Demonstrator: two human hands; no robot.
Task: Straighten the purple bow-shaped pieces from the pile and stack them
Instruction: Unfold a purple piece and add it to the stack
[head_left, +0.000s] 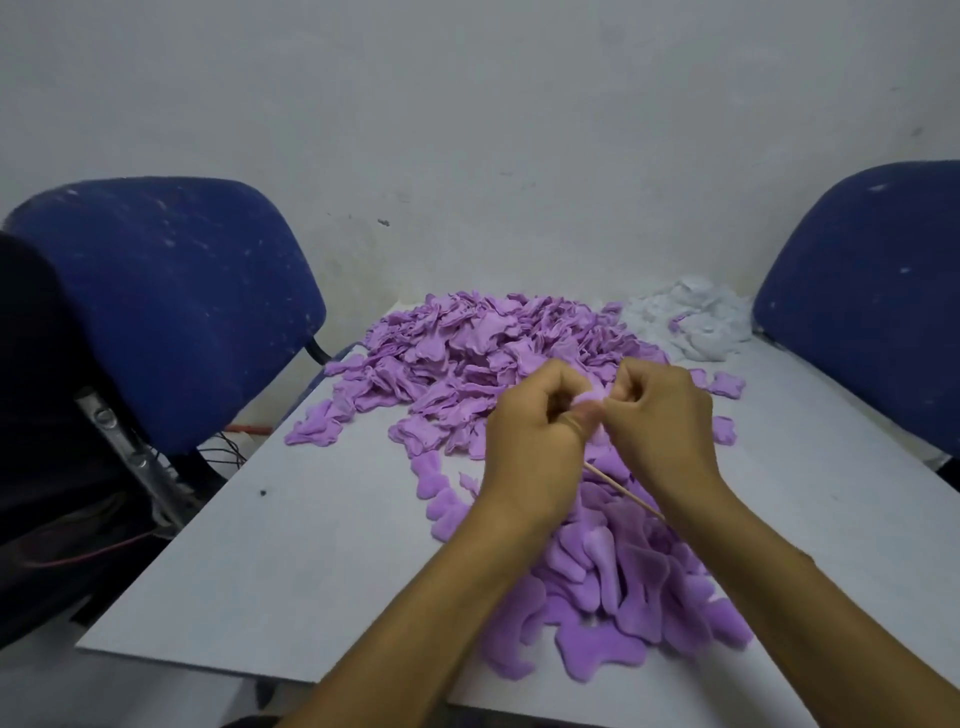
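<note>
Both hands were up over the middle of the worktop, knuckles nearly touching. The left hand had its fingers curled tight, and the right hand was curled the same way; between them they pinched one small purple bow-shaped piece, of which only a bunched bit peeked out above the thumbs. A thin wooden stick ran out from under the hands, slanting down toward the right forearm; which hand gripped it could not be told, as its upper end was hidden behind them.

Behind the hands, a big loose pile of crumpled purple pieces spread across the far part of the pale grey worktop, with a few strays lying apart at its left and right edges. Nearer the person, under and between the forearms, lay the flattened purple pieces, overlapping one another in a rough heap rather than a neat column, some spilling toward the front edge.

At the far right corner sat a heap of white fluffy stuffing, just beside the purple pile. A blue upholstered chair stood to the left of the worktop and another blue chair to the right, both against a plain white wall.
</note>
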